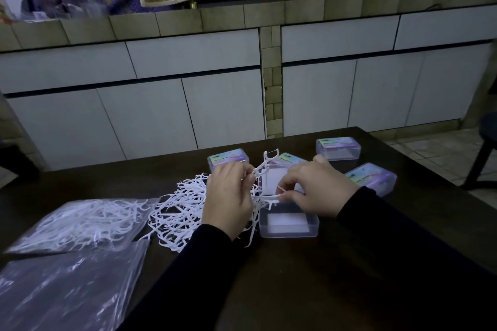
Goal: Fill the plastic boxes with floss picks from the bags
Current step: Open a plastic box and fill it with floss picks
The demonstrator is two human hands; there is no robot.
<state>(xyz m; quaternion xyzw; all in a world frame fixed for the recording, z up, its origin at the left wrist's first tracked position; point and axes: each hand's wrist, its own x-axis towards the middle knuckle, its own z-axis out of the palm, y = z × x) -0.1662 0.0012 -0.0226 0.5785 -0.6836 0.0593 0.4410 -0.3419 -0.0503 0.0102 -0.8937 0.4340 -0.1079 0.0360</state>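
Observation:
A loose heap of white floss picks (174, 212) lies on the dark table, spilling from a clear bag (75, 226) at the left. My left hand (228, 196) pinches a few floss picks (265, 165) raised above the heap. Just right of it, my right hand (317, 191) pinches one floss pick (271, 197) over an open clear plastic box (289, 220), which looks empty apart from a white card on its bottom. The box's open lid (270, 179) stands behind, between my hands.
Three closed plastic boxes with labels stand behind my hands: one (228, 160) at the left, one (338, 148) farther back, one (372, 179) at the right. Another clear bag (61, 290) lies at the front left. The table's edge (419, 169) runs along the right; cabinets stand behind.

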